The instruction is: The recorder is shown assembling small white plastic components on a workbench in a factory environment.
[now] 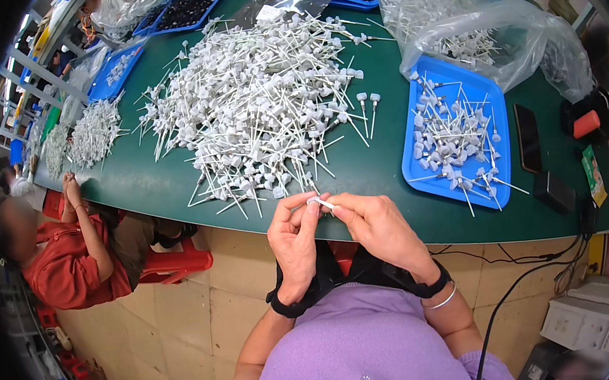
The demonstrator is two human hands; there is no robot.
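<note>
Close to the table's near edge, both hands meet around one small white stick-like piece [323, 203]. My left hand [295, 237] pinches one end between thumb and fingers. The fingers of my right hand [377, 221] close on the other end; the fingertips partly cover the piece. Just beyond lies a big heap of thin white sticks with pale, blocky heads [257, 95]. Similar pieces, some with metallic necks, lie loosely in a blue tray [494, 96] to the right. Two single pieces [369, 109] rest between heap and tray.
The green table [389, 214] also bears a clear plastic bag [441, 9] of similar pieces, a phone [527, 137] and a small black box [553, 192]. Dark beads fill blue trays [189, 9] at the back. A seated person in red [67, 259] is at left. Cables [505, 295] hang at right.
</note>
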